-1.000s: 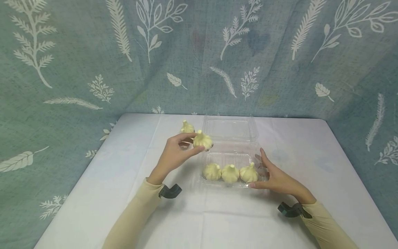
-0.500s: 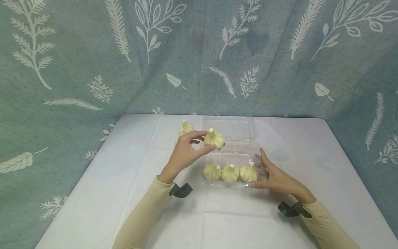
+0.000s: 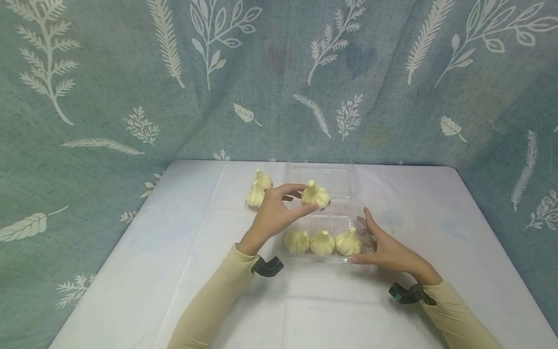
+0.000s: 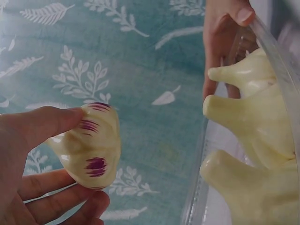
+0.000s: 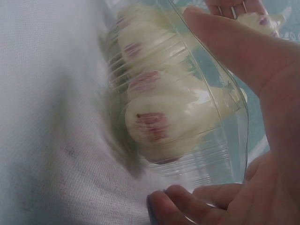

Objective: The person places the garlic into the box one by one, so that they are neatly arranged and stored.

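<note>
My left hand [image 3: 276, 208] pinches a garlic bulb [image 3: 316, 196] between thumb and fingers, raised over the back of a clear plastic clamshell box [image 3: 301, 258]. Purple streaks mark the held bulb's underside in the left wrist view. Three more bulbs, the left one [image 3: 297, 241], the middle one [image 3: 322, 243] and the right one [image 3: 348, 242], sit in a row along the box's front side. At the box's right end, my right hand [image 3: 388, 249] grips it, thumb over the rim and fingers along the outer wall, as the right wrist view shows.
Two loose garlic bulbs, one at the back [image 3: 263, 179] and one nearer [image 3: 255, 196], stand on the white-covered table [image 3: 209, 271] left of the box. The box's transparent lid [image 3: 322, 180] lies folded back. A leaf-patterned curtain [image 3: 270, 87] hangs behind the table.
My left hand has carried its garlic bulb rightward, from the box's left edge to over its middle, uncovering the nearer loose bulb. My right hand and the box stay in place.
</note>
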The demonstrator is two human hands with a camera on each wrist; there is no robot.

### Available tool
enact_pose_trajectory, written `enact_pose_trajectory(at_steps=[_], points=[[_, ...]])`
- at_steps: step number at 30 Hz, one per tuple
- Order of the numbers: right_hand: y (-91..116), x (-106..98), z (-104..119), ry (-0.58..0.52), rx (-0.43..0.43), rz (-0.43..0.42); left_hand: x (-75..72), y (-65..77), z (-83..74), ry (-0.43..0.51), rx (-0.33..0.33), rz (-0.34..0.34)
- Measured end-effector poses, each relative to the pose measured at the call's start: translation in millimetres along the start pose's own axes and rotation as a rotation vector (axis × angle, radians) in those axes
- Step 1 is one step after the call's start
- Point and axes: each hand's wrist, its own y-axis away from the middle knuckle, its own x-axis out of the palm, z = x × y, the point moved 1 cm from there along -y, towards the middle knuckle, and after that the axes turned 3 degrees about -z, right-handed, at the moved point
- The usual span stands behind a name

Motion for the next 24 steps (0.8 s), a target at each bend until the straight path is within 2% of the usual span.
enact_pose_trajectory(at_steps=[6, 13, 24], points=[[0.1, -0.6, 1.2, 0.021, -0.006, -0.005, 6.9, -3.5, -2.2, -0.002, -0.035, 0.002], [-0.3, -0.4, 0.8, 0.027, -0.005, -0.002, 17.7, -7.2, -4.2, 0.005, -0.075, 0.052], [-1.6, -0.3, -1.8, 0.05, 0.009, -0.003, 38.3, -10.4, 2.6, -0.008, -0.109, 0.099]])
